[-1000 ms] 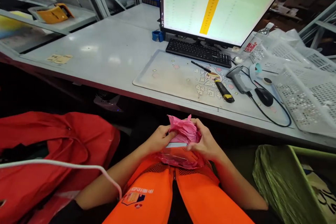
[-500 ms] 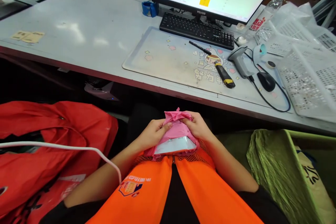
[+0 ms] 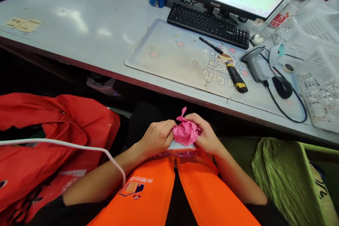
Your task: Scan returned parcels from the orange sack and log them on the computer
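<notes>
In my lap, against the orange vest point(image 3: 148, 180), lies a pink plastic mailer bag point(image 3: 186, 133), crumpled and torn at its top. A white label point(image 3: 178, 145) shows in part under the bunched plastic. My left hand point(image 3: 160, 135) is closed on the bag's left side, its fingertips partly hidden. From the right, my right hand point(image 3: 205, 133) grips the crumpled plastic, fingers curled behind it. What the bag contains, if anything, is out of sight.
On the desk point(image 3: 87, 42) are a keyboard point(image 3: 208, 24), a pen point(image 3: 211, 45), a yellow-black cutter point(image 3: 236, 76), a barcode scanner point(image 3: 255, 63), a mouse point(image 3: 283, 87) and white baskets point(image 3: 317, 81). A red bag point(image 3: 60, 123) lies left, green fabric point(image 3: 283, 173) right. A white cable point(image 3: 79, 146) crosses my left arm.
The bag's pink top has been bunched into a crumpled wad, covering more of the label. Both hands have closed in around it. The view has shifted slightly.
</notes>
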Motion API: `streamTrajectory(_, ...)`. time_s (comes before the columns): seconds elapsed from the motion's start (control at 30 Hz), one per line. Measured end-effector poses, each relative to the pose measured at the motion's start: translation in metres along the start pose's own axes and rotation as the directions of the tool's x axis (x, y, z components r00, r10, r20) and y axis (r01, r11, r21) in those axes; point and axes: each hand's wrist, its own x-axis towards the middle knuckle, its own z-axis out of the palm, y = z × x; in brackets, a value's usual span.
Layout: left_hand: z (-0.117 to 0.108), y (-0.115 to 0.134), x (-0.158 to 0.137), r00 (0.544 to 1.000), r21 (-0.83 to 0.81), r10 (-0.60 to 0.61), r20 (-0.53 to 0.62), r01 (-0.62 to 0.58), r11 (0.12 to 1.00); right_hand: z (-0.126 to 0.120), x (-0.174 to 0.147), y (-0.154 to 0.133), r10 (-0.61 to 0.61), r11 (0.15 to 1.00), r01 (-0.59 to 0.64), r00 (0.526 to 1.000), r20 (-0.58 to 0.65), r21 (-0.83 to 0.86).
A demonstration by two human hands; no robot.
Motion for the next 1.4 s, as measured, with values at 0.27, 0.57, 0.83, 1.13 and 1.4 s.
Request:
streamTrajectory(0.27,0.014,0.005,0.017,0.996,-0.103,0.000,0.086,0.009,0.995,-0.027,-0.003,-0.020,0.043,0.877,0.024,0.991,0.128,-0.481)
streamTrajectory(0.57,0.009,0.001,0.026,0.976,-0.434,-0.043,0.212,0.133,0.891,-0.027,0.030,0.022,0.225,0.965,-0.255,0.925,0.307,0.062)
streamTrajectory(0.83,0.008,-0.003,0.021,0.959,-0.423,-0.188,0.211,0.263,0.867,-0.017,0.021,0.056,0.291,0.939,-0.302,0.953,0.084,0.164)
streamTrajectory(1.13,0.014,-0.019,0.027,0.953,-0.406,-0.250,0.170,0.299,0.864,-0.035,-0.019,0.011,-0.049,0.929,0.085,0.993,0.107,-0.359)
streamTrajectory(1.4,0.017,-0.013,0.032,0.970,-0.452,-0.179,0.164,0.235,0.860,-0.023,-0.010,0.046,-0.180,0.897,0.146,0.983,-0.042,-0.417)
